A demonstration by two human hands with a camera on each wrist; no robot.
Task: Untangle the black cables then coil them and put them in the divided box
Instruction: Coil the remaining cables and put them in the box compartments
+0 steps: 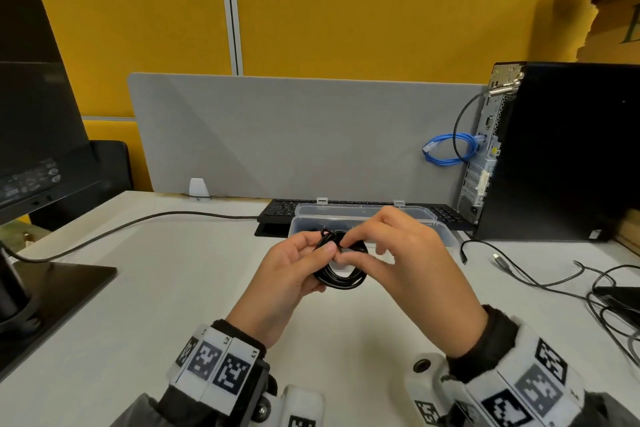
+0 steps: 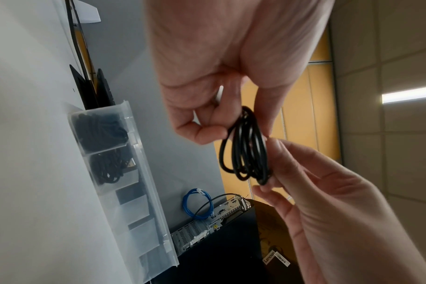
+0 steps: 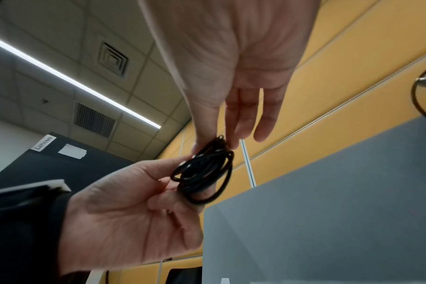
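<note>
A black cable wound into a small coil (image 1: 343, 279) hangs above the desk between both hands. My left hand (image 1: 322, 263) grips the coil's left side, thumb on top and fingers curled underneath. My right hand (image 1: 346, 251) pinches the top of the coil between thumb and forefinger, its other fingers spread. The left wrist view shows the coil (image 2: 246, 149) as several loops; the right wrist view shows the coil (image 3: 202, 171) held by both hands. Just behind the hands lies the clear divided box (image 1: 446, 236) with its lid open. In the box (image 2: 144, 192), two compartments hold black cables (image 2: 100, 130).
Loose black cables (image 1: 519, 270) trail over the desk's right side into a tangle (image 1: 616, 308). A black keyboard (image 1: 280, 210) lies behind the box, a PC tower (image 1: 554, 149) stands at the right with a blue cable (image 1: 446, 149), and a monitor base (image 1: 52, 284) sits at the left.
</note>
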